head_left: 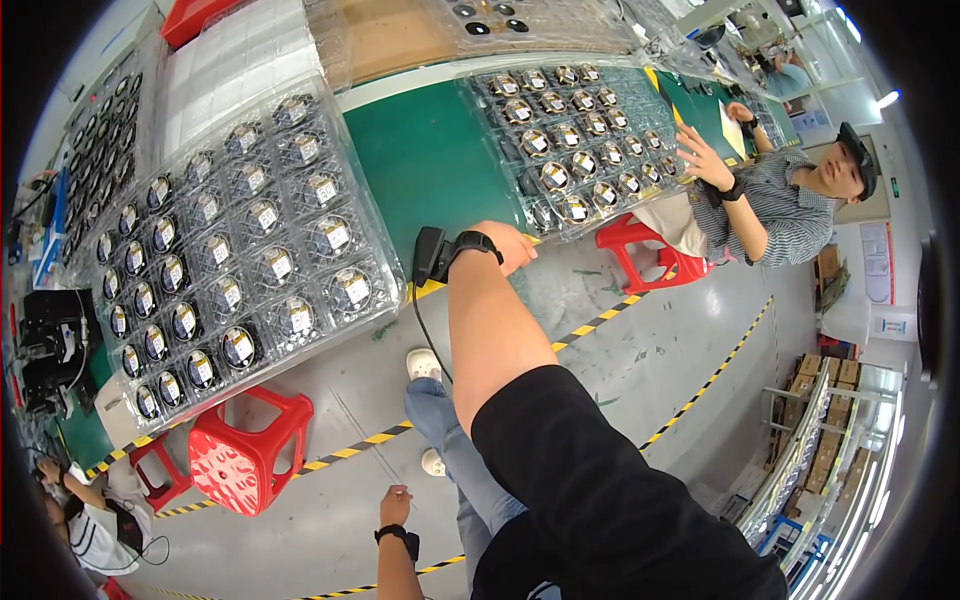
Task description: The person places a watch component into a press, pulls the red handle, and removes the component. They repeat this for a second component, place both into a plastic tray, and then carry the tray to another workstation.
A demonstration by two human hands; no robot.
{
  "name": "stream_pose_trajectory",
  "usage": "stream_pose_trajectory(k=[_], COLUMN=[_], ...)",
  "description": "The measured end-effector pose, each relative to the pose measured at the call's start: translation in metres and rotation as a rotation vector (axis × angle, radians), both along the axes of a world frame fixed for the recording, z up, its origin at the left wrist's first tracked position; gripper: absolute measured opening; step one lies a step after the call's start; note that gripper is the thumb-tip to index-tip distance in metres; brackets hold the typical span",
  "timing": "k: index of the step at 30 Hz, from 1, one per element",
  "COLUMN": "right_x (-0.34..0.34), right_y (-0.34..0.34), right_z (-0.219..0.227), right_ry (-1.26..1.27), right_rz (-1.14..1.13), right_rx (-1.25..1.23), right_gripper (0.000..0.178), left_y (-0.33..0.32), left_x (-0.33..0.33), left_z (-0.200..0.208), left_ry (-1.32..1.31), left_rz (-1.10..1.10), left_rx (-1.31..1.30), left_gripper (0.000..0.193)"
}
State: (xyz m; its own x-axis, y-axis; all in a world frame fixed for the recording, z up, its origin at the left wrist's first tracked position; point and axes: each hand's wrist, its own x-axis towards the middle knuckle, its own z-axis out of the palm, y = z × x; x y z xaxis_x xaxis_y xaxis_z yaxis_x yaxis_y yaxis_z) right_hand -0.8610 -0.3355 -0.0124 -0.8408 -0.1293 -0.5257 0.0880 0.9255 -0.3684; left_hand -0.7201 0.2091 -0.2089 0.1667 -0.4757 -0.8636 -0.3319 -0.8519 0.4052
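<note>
My right hand (508,246) is at the front edge of the green table, its fingers curled beside the near corner of a clear plastic tray (520,190). Whether it grips that corner is hidden. Small round black-rimmed parts with white labels sit in the tray's pockets. To the left of my right wrist, a larger clear tray (375,240) holds rows of similar round parts. My left hand (395,503) hangs low over the grey floor, away from the table, loosely closed with nothing visible in it. Black bands with small devices circle both wrists.
A co-worker in a checked shirt (790,215) sits at the right, hands raised near the right tray. Red stools (240,460) stand by the table's front edge. Another person (95,525) is at the lower left. Shelves with boxes (815,430) line the right side.
</note>
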Motion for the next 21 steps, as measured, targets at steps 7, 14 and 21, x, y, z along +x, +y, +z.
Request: stream_pose_trajectory(k=[7,14,21], right_x=[0.004,0.004,-0.005], right_y=[-0.001,-0.006,-0.009], right_z=[-0.011,-0.016,-0.017], right_ry=[0.015,0.095,0.122], right_rz=[-0.078,-0.315,-0.459], right_rx=[-0.01,-0.065,-0.061], right_gripper=[0.048,0.038,0.041], left_y=[-0.058,-0.126,-0.118], left_x=[-0.006,0.013,0.006], left_z=[0.018,0.022,0.015], left_ry=[0.003,-0.052,-0.118], left_rz=[-0.011,-0.007,-0.082], left_rx=[-0.038,-0.226,-0.222], left_gripper=[0.021,0.021,0.021])
